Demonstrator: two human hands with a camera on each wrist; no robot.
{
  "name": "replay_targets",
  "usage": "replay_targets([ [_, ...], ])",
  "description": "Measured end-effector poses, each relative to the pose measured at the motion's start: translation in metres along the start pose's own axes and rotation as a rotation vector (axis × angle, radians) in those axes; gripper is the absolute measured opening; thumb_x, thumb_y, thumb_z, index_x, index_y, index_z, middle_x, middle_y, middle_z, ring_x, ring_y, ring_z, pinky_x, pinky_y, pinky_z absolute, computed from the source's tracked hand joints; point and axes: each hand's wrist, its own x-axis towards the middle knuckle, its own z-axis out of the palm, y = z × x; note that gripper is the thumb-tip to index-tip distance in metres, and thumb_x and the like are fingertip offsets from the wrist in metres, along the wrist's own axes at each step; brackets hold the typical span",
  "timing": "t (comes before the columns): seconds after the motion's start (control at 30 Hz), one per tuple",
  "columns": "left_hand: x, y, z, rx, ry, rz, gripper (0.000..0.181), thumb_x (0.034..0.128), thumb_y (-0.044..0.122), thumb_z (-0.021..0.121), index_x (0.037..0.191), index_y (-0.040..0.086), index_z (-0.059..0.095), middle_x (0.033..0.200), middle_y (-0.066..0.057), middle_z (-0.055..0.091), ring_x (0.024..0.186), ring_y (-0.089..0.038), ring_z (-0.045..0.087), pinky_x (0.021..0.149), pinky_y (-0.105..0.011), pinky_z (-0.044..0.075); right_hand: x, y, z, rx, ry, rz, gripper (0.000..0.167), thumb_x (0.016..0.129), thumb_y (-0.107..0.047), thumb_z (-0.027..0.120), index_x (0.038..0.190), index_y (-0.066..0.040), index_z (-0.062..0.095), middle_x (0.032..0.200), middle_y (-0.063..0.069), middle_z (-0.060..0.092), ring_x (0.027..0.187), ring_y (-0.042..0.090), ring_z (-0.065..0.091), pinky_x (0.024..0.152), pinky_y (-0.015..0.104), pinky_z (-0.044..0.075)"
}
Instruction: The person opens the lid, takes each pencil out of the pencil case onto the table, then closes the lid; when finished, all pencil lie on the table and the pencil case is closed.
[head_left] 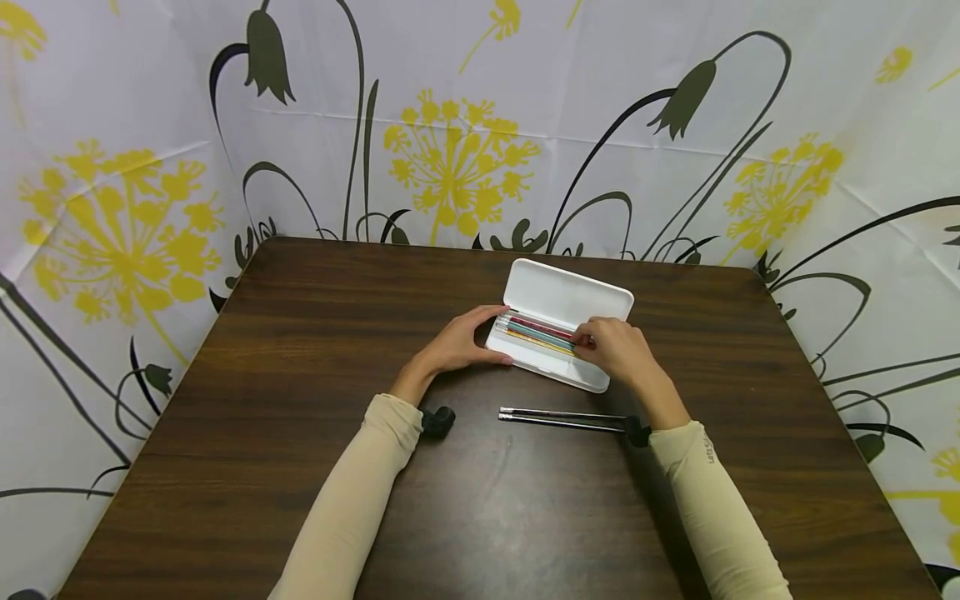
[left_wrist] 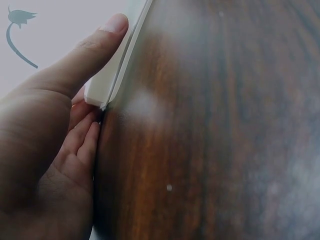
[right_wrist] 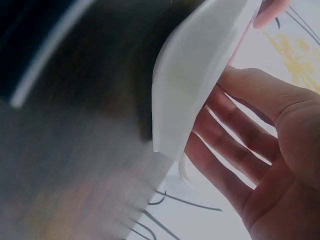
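Observation:
A white pencil case (head_left: 551,367) lies with its lid (head_left: 567,290) raised at the back. Inside it are several pencils, among them a red one (head_left: 542,325) and a yellow one (head_left: 536,338). My left hand (head_left: 456,340) holds the case's left end, thumb at the front corner and fingers at the back; the left wrist view shows this hand (left_wrist: 45,130) around the case end (left_wrist: 105,87). Over the tray's right part, my right hand (head_left: 618,348) pinches at the pencil ends, its fingertips partly hidden. The case wall (right_wrist: 185,75) blocks part of the right wrist view.
Two dark pencils (head_left: 558,419) lie side by side on the brown wooden table (head_left: 315,333), in front of the case. Their right ends pass beneath the right wrist's black camera (head_left: 637,432). Flower-patterned cloth (head_left: 600,100) hangs behind the table.

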Motion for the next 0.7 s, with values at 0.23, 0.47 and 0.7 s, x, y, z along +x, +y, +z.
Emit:
replay_targets([
  [0.23,-0.0006,0.0028,-0.0018,-0.003,0.0,-0.004,0.089,0.0725,0.036,0.088,0.147,0.012,0.046,0.144,-0.005,0.047,0.132,-0.019,0.041,0.108,-0.04,0.031,0.0002,-0.0012,0.0032,0.013,-0.009,0.011,0.007,0.086,-0.016,0.076,0.091,-0.011,0.075,0.08,-0.002,0.062,0.073,0.017,0.058,0.064,0.042,0.049],
  [0.47,0.0,0.0035,-0.0037,0.006,0.011,-0.008,0.09,0.0721,0.036,0.089,0.147,0.011,0.046,0.144,-0.005,0.047,0.132,-0.019,0.041,0.108,-0.039,0.031,-0.0023,-0.0018,0.0027,0.063,-0.011,0.0,0.012,0.089,-0.018,0.074,0.098,-0.012,0.078,0.086,-0.004,0.065,0.078,0.017,0.06,0.065,0.042,0.049],
  [0.7,-0.0001,0.0013,-0.0007,0.012,0.002,-0.018,0.09,0.072,0.036,0.089,0.147,0.013,0.046,0.144,-0.004,0.047,0.132,-0.018,0.041,0.109,-0.038,0.031,-0.0043,0.0003,0.0053,0.018,0.021,-0.067,0.011,0.085,-0.015,0.077,0.096,-0.014,0.08,0.085,-0.004,0.066,0.072,0.016,0.06,0.061,0.04,0.048],
])
